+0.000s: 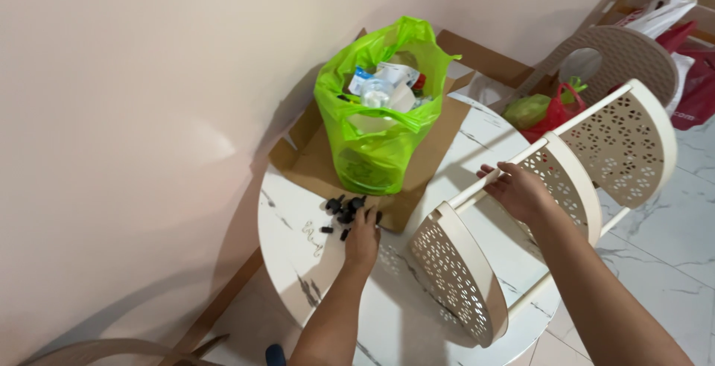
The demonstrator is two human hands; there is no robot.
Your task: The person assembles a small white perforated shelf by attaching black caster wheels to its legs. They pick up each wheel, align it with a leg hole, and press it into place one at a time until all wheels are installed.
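The small black plastic fittings (344, 212) lie in a loose cluster on the round white marble-patterned surface (298, 254), at the near edge of a flattened brown cardboard sheet (313, 159). The left hand (363, 236) rests on the right side of the cluster, fingers curled down onto the pieces; whether it pinches one cannot be told. A few fittings lie apart to the left of the hand.

The cream perforated shelf rack (536, 209) lies tipped on its side across the right half of the surface. The right hand (519, 189) closes around one of its thin cream rods (506, 169) between two curved shelves. Three shelves already sit on the rods, so the frame appears largely joined. The fittings are mostly loose, so their mounting appears to remain.

On the cardboard, far of the fittings, stands a green plastic bag (376, 124) filled with waste. A woven chair (622, 57) and more bags stand far right.
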